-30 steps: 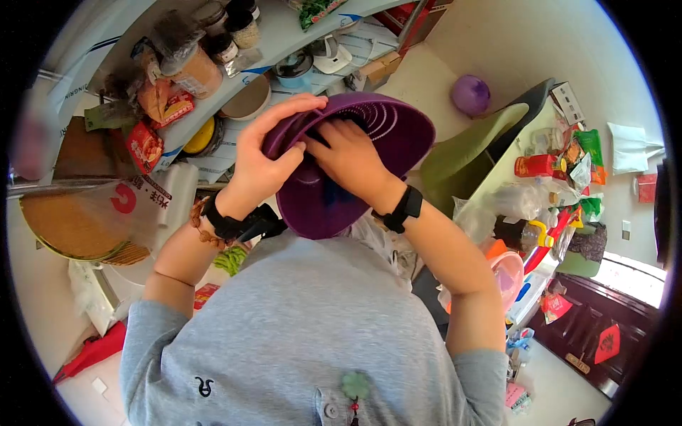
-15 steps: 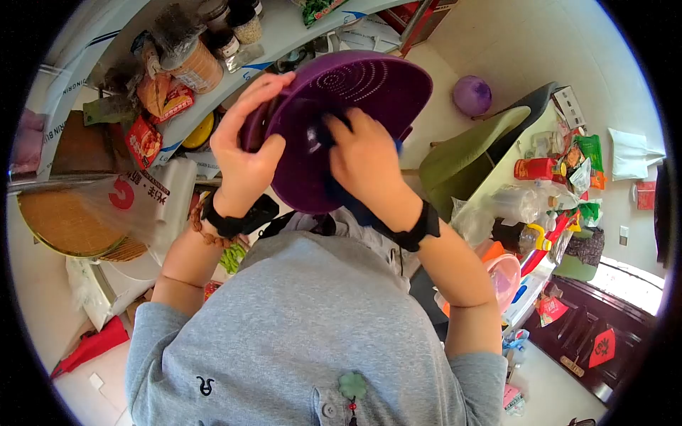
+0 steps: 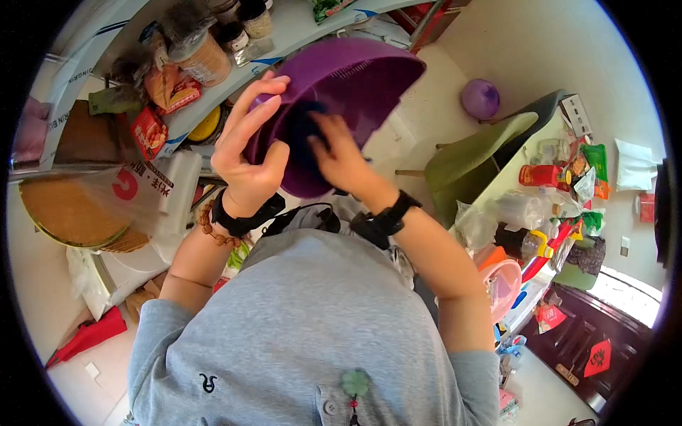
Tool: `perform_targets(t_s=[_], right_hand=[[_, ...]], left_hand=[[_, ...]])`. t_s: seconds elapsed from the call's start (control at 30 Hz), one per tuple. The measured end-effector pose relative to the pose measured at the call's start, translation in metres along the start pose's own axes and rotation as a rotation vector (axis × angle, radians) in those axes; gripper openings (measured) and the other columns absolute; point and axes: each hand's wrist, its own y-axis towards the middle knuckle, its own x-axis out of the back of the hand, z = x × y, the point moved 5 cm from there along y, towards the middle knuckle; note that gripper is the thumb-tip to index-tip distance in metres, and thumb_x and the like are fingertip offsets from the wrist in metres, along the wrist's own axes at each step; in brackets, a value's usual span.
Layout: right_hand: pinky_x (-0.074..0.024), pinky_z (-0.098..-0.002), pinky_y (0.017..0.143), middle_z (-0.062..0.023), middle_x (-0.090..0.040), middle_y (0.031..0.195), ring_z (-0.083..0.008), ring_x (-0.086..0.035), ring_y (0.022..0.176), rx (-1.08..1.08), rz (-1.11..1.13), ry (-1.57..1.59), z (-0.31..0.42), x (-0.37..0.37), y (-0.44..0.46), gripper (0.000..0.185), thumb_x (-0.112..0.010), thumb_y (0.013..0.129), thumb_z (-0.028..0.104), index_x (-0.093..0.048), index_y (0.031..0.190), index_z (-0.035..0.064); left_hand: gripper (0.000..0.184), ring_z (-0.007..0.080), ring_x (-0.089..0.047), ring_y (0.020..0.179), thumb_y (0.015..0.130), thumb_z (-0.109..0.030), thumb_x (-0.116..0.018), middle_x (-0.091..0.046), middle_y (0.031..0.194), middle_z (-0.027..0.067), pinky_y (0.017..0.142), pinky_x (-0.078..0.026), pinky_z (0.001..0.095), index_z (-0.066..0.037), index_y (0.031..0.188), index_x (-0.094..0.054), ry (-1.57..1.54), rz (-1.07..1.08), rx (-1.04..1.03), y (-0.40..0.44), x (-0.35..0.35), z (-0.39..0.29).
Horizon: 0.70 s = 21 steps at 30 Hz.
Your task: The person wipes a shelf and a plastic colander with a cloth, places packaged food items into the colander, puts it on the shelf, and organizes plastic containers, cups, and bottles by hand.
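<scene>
A purple plastic drain basket (image 3: 355,57) with rows of small holes is held up in front of my chest, tilted so its inside faces me. My left hand (image 3: 250,153) grips its left rim, thumb on the near side and fingers around the edge. Inside the basket, my right hand (image 3: 341,153) presses a dark blue cloth (image 3: 304,135) against the inner wall. Motion blurs the right fingers, and part of the cloth lies in shadow behind them.
A shelf (image 3: 284,46) with jars and food packets runs behind the basket. To the right stand a green chair (image 3: 462,163) and a cluttered table with a red container (image 3: 538,175). A purple balloon (image 3: 480,99) is by the wall; a round woven tray (image 3: 67,213) is at left.
My right hand has moved left and deeper into the basket with the cloth. The basket has tipped, showing more of its outer side, while my left hand keeps its hold.
</scene>
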Motion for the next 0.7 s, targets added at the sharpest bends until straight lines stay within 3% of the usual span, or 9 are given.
perform_targets(t_s=[0.17, 0.27, 0.33, 0.4, 0.43, 0.5, 0.57, 0.63, 0.7], right_hand=[[-0.0376, -0.0322, 0.098, -0.0148, -0.049, 0.116, -0.0262, -0.048, 0.113, 0.081, 0.207, 0.456, 0.067, -0.018, 0.011, 0.044, -0.052, 0.086, -0.006, -0.049, 0.129, -0.0012], [-0.0405, -0.0329, 0.093, -0.0183, -0.048, 0.114, -0.0324, -0.051, 0.106, 0.099, 0.267, 0.497, 0.089, -0.01, 0.006, 0.042, -0.054, 0.084, -0.002, -0.053, 0.126, 0.0016], [-0.0449, -0.0346, 0.09, -0.0189, -0.049, 0.118, -0.0333, -0.054, 0.104, 0.2, 0.299, 0.324, 0.09, -0.002, 0.0, 0.046, -0.056, 0.079, -0.002, -0.057, 0.124, 0.0069], [-0.0467, -0.0342, 0.09, -0.0184, -0.05, 0.121, -0.032, -0.056, 0.104, 0.272, 0.422, 0.158, 0.084, 0.006, -0.007, 0.05, -0.057, 0.076, -0.003, -0.06, 0.124, 0.0101], [-0.0502, -0.0385, 0.087, -0.0205, -0.052, 0.12, -0.0358, -0.058, 0.101, 0.413, 0.38, -0.008, 0.075, 0.009, -0.011, 0.055, -0.058, 0.068, -0.002, -0.063, 0.121, 0.0154], [-0.0515, -0.0378, 0.087, -0.0166, -0.056, 0.118, -0.0314, -0.059, 0.103, 0.496, 0.502, -0.447, 0.048, 0.021, -0.013, 0.049, -0.06, 0.069, 0.003, -0.066, 0.116, 0.0161], [-0.0535, -0.0326, 0.071, -0.0082, -0.057, 0.104, -0.0239, -0.059, 0.086, 0.537, 0.39, -0.879, 0.034, 0.05, 0.001, 0.032, -0.06, 0.073, 0.008, -0.07, 0.103, 0.0123], [-0.0527, -0.0312, 0.064, -0.0071, -0.055, 0.098, -0.0225, -0.057, 0.082, 0.329, 0.322, -1.258, 0.041, 0.082, 0.02, 0.028, -0.061, 0.073, 0.01, -0.07, 0.1, 0.0112], [-0.0528, -0.0324, 0.06, -0.0095, -0.06, 0.103, -0.0225, -0.061, 0.082, 0.464, -0.068, -1.19, 0.077, 0.107, 0.025, 0.028, -0.066, 0.07, 0.01, -0.07, 0.097, 0.0101]], left_hand=[[0.062, 0.0383, -0.049, 0.123, 0.067, 0.02, -0.042, -0.051, 0.128, 0.0237, 0.105, -0.037, 0.0472, 0.001, 0.125, -0.051, -0.026, -0.105, -0.021, 0.004, 0.019, -0.003], [0.069, 0.04, -0.046, 0.126, 0.066, 0.021, -0.038, -0.047, 0.131, 0.024, 0.106, -0.035, 0.0494, -0.001, 0.13, -0.046, -0.026, -0.153, -0.035, 0.005, 0.029, -0.01], [0.07, 0.0412, -0.046, 0.126, 0.066, 0.022, -0.038, -0.047, 0.13, 0.0243, 0.106, -0.035, 0.0507, -0.002, 0.131, -0.046, -0.001, -0.134, -0.081, 0.007, 0.03, -0.019], [0.071, 0.0427, -0.046, 0.126, 0.066, 0.022, -0.038, -0.047, 0.131, 0.0251, 0.106, -0.035, 0.0528, -0.003, 0.132, -0.046, 0.034, -0.145, 0.027, 0.009, 0.042, -0.025], [0.071, 0.0428, -0.047, 0.125, 0.066, 0.022, -0.038, -0.046, 0.131, 0.0253, 0.106, -0.036, 0.053, -0.004, 0.132, -0.046, 0.017, -0.137, 0.035, 0.011, 0.047, -0.029], [0.069, 0.0422, -0.049, 0.123, 0.066, 0.021, -0.039, -0.048, 0.13, 0.0252, 0.105, -0.037, 0.054, -0.003, 0.13, -0.049, -0.037, -0.094, -0.024, 0.012, 0.051, -0.033], [0.066, 0.0407, -0.05, 0.123, 0.066, 0.021, -0.04, -0.05, 0.128, 0.0246, 0.105, -0.037, 0.0524, -0.002, 0.127, -0.05, 0.058, -0.017, -0.066, 0.013, 0.051, -0.029], [0.063, 0.0375, -0.051, 0.122, 0.065, 0.021, -0.042, -0.053, 0.124, 0.0235, 0.106, -0.038, 0.048, 0.0, 0.123, -0.053, 0.087, -0.058, -0.029, 0.01, 0.051, -0.023], [0.062, 0.0363, -0.051, 0.122, 0.064, 0.021, -0.042, -0.053, 0.125, 0.0234, 0.106, -0.038, 0.0464, 0.0, 0.122, -0.053, 0.048, -0.118, 0.008, 0.009, 0.056, -0.018]])
